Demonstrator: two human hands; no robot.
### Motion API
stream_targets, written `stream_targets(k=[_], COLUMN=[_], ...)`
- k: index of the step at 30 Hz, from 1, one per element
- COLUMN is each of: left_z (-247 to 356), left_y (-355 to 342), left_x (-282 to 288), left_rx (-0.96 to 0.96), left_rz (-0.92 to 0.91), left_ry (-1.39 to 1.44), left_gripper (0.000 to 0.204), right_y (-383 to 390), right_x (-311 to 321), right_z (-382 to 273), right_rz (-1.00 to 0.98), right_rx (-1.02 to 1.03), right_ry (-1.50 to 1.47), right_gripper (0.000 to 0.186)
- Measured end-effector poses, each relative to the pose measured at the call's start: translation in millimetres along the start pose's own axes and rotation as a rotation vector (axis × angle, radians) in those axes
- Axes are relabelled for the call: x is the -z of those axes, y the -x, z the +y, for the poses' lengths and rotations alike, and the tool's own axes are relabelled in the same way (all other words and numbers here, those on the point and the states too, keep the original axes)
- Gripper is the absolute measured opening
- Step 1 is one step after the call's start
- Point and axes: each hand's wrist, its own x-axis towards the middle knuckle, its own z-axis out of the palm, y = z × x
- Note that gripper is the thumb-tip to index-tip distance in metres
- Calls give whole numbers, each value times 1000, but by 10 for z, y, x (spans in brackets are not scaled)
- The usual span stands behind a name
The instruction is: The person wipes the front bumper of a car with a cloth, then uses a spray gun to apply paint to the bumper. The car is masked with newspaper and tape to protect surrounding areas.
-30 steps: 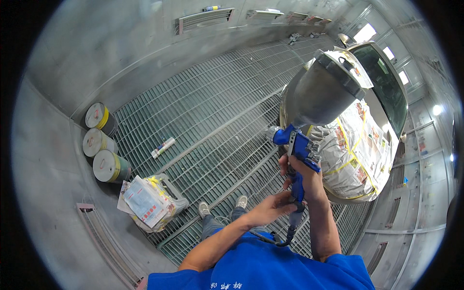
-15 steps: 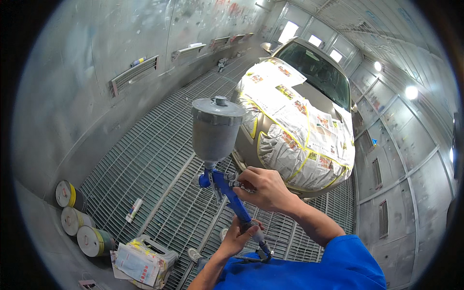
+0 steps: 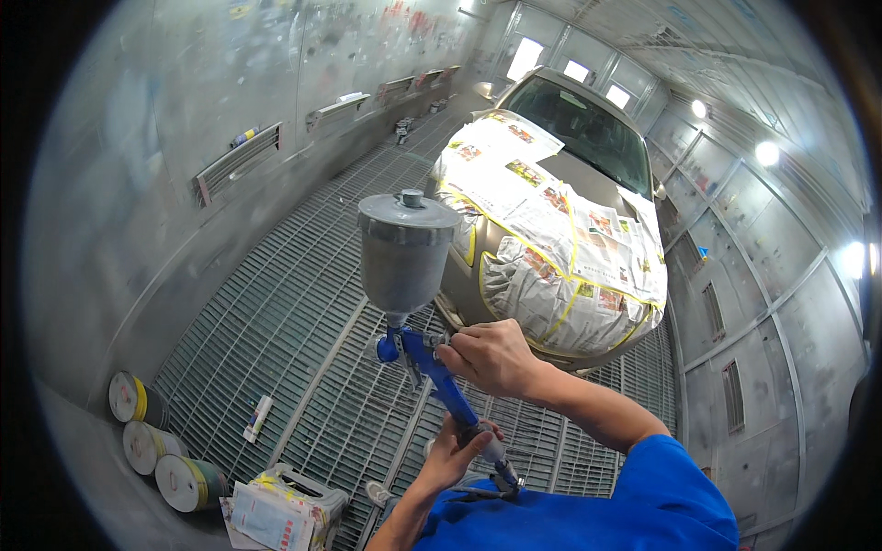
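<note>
Where the spray gun (image 3: 450, 390) is: out in front of you, between your 2 hands, its blue handle slanting down toward your body.
Cup: the grey cup (image 3: 402, 266) stands nearly upright on top of the gun, lid on.
Left hand: your left hand (image 3: 450, 452) has its fingers wrapped around the lower end of the handle.
Right hand: your right hand (image 3: 496, 356) has bent fingers grasping the back of the gun by its knobs (image 3: 435, 340); some fingertips are hidden.
Car: beyond the gun, the car (image 3: 588, 176) has its front mostly covered with newspaper (image 3: 597, 262), edged with yellow tape.
Floor: on the metal grating (image 3: 303, 312) lies a white tube (image 3: 258, 419).
Lower left: 3 buckets (image 3: 188, 482) lean in a row by the wall, near a plastic stool (image 3: 331, 500) with papers (image 3: 266, 519) on it.
Sleeve: blue, on your right arm.
</note>
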Motion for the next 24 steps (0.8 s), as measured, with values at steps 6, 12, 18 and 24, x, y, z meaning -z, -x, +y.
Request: stream_targets(k=[6, 12, 18, 24], left_z=[-67, 12, -13, -35], left_y=[-35, -22, 20, 29], left_x=[70, 68, 34, 68], left_rx=[-9, 24, 31, 24], left_rz=[-25, -44, -15, -35], left_ry=[0, -45, 42, 21], left_gripper=[33, 38, 35, 34], right_y=[-29, 5, 21, -36], right_x=[58, 94, -53, -33], right_z=[-55, -76, 5, -140], right_rz=[113, 42, 142, 273], right_rx=[40, -66, 28, 13], right_ry=[-39, -53, -41, -166], right_gripper=[29, 24, 29, 32])
